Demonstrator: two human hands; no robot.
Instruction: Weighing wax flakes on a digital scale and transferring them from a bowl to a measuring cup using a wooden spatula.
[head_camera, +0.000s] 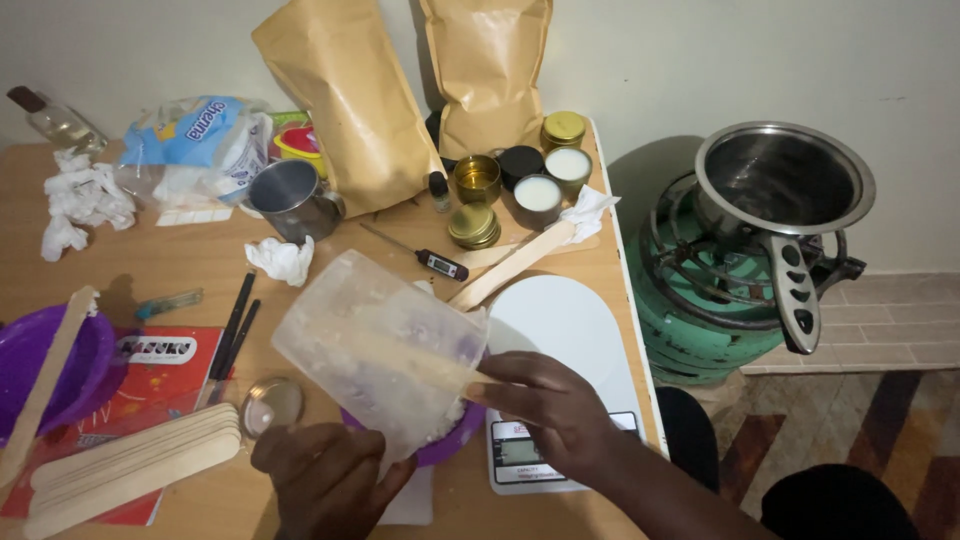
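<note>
Left hand (325, 480): nearest the viewer, grip clamped on the lower end of a cloudy, translucent plastic tub (385, 350) holding white waxy flakes.
Right hand (555, 405): grip closed on a flat, pale wooden stick (425, 362) that reaches into the tub's mouth.
Tub: tilted on its side above a small purple plastic bowl (450, 440), which sits on a white digital kitchen scale (565, 320) at the right edge of the wooden tabletop (180, 260).
Left of the hands: a stack of smooth wooden paddle sticks (130, 460).
Further back: a slim black probe thermometer (425, 258), a dented steel cup (290, 198), small round gold tins (477, 177), some filled with white wax.
Farthest: two creased brown paper pouches (350, 100) leaning on the wall.
</note>
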